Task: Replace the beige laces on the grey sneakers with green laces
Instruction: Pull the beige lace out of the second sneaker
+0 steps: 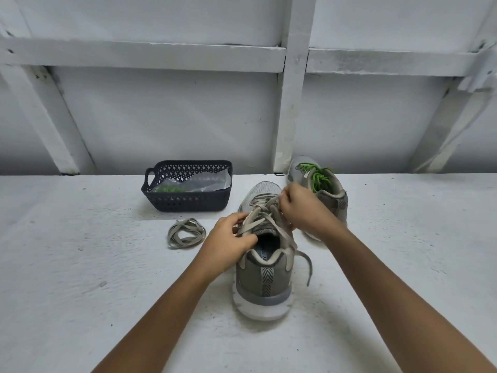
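Grey sneaker [265,281] stands heel toward the camera in the middle of a white surface [80,265], its beige lace [262,211] threaded through the eyelets – one loose end trails down past the right side of the heel. The left hand [228,240] grips the shoe's upper at the left eyelet row, thumb hooked at the collar opening. The right hand [301,208] is closed, fingers curled, pinching the lace near the upper crossings; the fingertips face away, so exactly which strand they have cannot be made out.

Just behind the right hand stands a second sneaker [333,200], partly hidden by the wrist, with a green lace [318,177] bunched over its tongue. A coiled beige lace [185,232] lies on the surface just left of the left hand. Farther back sits a dark lattice basket [188,203] holding a clear plastic bag [204,181] – something green shows through it, too blurred to identify. Both forearms are cut off by the bottom edge.
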The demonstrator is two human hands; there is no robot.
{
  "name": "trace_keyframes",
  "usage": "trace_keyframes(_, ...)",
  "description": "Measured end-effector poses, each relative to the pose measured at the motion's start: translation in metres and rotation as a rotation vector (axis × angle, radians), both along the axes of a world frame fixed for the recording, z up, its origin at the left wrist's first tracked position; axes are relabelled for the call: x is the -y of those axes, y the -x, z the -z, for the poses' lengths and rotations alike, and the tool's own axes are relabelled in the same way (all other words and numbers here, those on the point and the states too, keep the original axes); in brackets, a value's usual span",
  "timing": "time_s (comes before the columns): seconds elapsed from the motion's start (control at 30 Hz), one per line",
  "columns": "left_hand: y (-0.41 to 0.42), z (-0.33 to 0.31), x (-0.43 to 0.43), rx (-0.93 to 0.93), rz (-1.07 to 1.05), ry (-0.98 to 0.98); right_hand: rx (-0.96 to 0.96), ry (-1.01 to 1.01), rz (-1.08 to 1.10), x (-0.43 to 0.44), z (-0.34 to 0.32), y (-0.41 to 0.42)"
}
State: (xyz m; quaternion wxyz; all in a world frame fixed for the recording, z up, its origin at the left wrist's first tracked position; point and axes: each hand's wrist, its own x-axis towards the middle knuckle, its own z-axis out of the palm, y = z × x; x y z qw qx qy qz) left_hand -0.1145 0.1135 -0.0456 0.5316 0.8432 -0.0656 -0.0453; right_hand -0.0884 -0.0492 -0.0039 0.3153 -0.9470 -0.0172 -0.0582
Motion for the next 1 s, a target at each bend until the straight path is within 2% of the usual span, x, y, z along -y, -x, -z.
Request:
trace_keyframes(0.07, 0.000, 0.001, 0.000, 0.002, -0.008, 0.000, 0.033, 0.025, 0.026, -0.003, 0.002, -0.002)
trace_keyframes(0.13, 0.001, 0.002, -0.001, 0.006, -0.002, 0.018, 0.024, -0.043, 0.033, -0.001, 0.002, -0.003)
trace_keyframes(0.23, 0.001, 0.003, -0.001, 0.015, 0.009, 0.036, -0.119, -0.419, 0.074, 0.010, -0.002, 0.002)
trace_keyframes(0.27, 0.001, 0.003, 0.000, 0.018, 0.007, 0.038, -0.182, -0.476, 0.055, 0.014, -0.004, 0.005)
trace_keyframes(0.33, 0.000, 0.004, 0.000, 0.019, -0.004, 0.031, -0.236, -0.425, -0.027, 0.019, -0.005, 0.011)
trace_keyframes(0.4, 0.000, 0.004, 0.000, 0.023, -0.012, 0.027, -0.200, -0.378, -0.075, 0.019, -0.004, 0.011)
trace_keyframes(0.6, 0.001, 0.006, 0.001, 0.026, -0.019, 0.040, 0.056, -0.293, 0.082, 0.019, -0.003, 0.002)
trace_keyframes(0.7, 0.000, 0.006, 0.001, 0.029, -0.021, 0.038, -0.064, -0.278, 0.022, 0.020, -0.003, 0.009)
trace_keyframes(0.77, 0.000, 0.007, 0.001, 0.037, -0.030, 0.036, -0.145, -0.300, -0.045, 0.021, -0.001, 0.013)
trace_keyframes(0.83, 0.000, 0.007, 0.001, 0.037, -0.025, 0.046, -0.137, -0.340, -0.064, 0.022, -0.002, 0.013)
trace_keyframes(1.0, 0.001, 0.008, 0.001, 0.037, -0.024, 0.044, -0.031, -0.586, 0.100, 0.027, -0.012, 0.006)
